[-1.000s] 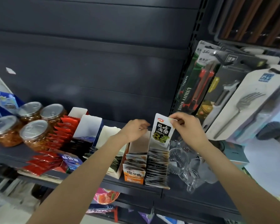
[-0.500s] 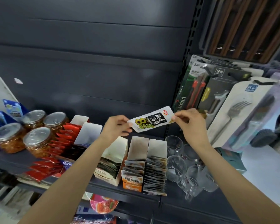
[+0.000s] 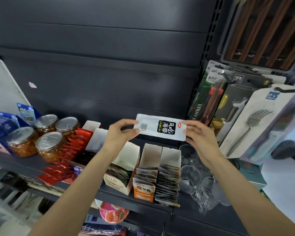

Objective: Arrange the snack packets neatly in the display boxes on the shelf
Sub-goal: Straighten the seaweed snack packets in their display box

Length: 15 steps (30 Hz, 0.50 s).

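Observation:
A white snack packet [image 3: 160,126] with a black label and a barcode is held flat and sideways above the shelf. My left hand [image 3: 121,133] pinches its left end and my right hand [image 3: 197,133] pinches its right end. Below stand three open display boxes on the dark shelf [image 3: 143,200]: a tilted cream box [image 3: 121,167] at the left, an orange-fronted box [image 3: 146,178] in the middle and a box of dark packets [image 3: 168,179] at the right. All three hold rows of packets. The held packet is well above the boxes.
Jars with metal lids [image 3: 46,140] and loose red packets [image 3: 66,155] fill the shelf's left part. Clear plastic cups [image 3: 199,181] crowd the right of the boxes. Carded knives and a fork [image 3: 249,120] hang at the right.
The packet was upright at the right box a second ago. Both hands have lifted it and turned it sideways, and its back with the barcode now faces me.

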{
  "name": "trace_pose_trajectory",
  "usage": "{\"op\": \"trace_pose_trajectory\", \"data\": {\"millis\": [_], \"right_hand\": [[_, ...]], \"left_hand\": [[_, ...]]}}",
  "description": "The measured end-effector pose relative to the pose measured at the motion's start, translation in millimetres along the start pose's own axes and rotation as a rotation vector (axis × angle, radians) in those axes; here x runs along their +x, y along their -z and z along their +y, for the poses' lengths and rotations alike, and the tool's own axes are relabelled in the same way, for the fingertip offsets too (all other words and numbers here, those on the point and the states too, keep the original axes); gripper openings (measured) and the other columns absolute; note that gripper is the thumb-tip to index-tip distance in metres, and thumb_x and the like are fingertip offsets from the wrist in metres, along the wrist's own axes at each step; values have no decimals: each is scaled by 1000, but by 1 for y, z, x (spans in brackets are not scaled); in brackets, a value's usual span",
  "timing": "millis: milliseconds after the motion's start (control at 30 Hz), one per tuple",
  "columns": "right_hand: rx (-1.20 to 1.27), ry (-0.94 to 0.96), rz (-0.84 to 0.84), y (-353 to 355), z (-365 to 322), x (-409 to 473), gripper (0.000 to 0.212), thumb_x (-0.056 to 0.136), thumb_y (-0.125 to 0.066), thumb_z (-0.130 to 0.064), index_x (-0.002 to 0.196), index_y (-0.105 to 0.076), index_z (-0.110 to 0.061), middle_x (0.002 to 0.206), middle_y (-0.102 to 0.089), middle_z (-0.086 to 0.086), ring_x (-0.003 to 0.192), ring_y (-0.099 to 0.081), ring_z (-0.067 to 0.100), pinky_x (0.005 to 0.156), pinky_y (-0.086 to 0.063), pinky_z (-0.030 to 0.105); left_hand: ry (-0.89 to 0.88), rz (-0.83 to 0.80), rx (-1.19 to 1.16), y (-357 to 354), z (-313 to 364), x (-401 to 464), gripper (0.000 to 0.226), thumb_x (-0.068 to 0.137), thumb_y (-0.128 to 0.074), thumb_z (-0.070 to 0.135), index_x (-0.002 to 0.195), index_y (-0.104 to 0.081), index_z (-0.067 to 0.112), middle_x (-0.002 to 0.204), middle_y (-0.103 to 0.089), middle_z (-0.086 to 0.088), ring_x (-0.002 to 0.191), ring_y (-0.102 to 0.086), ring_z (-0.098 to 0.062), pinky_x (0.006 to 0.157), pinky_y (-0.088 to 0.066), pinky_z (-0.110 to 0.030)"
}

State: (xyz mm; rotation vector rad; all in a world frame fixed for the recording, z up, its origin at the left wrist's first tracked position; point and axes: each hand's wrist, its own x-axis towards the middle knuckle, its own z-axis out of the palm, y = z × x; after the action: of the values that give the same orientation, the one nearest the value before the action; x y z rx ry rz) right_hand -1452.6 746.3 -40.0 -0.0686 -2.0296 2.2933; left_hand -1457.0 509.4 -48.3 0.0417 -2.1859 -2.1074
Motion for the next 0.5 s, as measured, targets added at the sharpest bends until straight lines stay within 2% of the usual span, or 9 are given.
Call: {"op": "trace_pose_trajectory", "data": {"millis": [67,233,367,500], "right_hand": [[-2,20,-15,1,2,-2,31,86,-53,12,101,-65,-12,89,-71,3,87,-68,15,68,-55,21],[-6,66,-9,-1,6,-3,42,86,-51,14,103,-65,-22,89,-71,-1,81,-68,8,64,-52,18],[-22,70,-2,-2,8,-2,43,86,-52,13,103,-66,-24,89,-71,-3,83,-68,7,65,-52,17],[7,57,-28,0,6,-2,40,88,-50,11,105,-66,-21,93,-72,-2,87,-68,10,69,-53,20]], "left_hand": [[-66,-19,92,1,2,-2,37,81,-67,-4,105,-64,23,98,-70,8,80,-68,-3,74,-53,-15],[-208,-108,151,0,7,-6,51,82,-62,-11,118,-57,25,104,-65,0,83,-66,-7,76,-55,-20],[-210,-105,170,-1,6,-3,54,83,-61,-10,119,-55,29,106,-63,1,83,-65,-8,78,-55,-21],[-137,-102,116,1,1,1,53,84,-62,-8,117,-58,33,107,-66,4,88,-66,-11,79,-54,-22]]}}
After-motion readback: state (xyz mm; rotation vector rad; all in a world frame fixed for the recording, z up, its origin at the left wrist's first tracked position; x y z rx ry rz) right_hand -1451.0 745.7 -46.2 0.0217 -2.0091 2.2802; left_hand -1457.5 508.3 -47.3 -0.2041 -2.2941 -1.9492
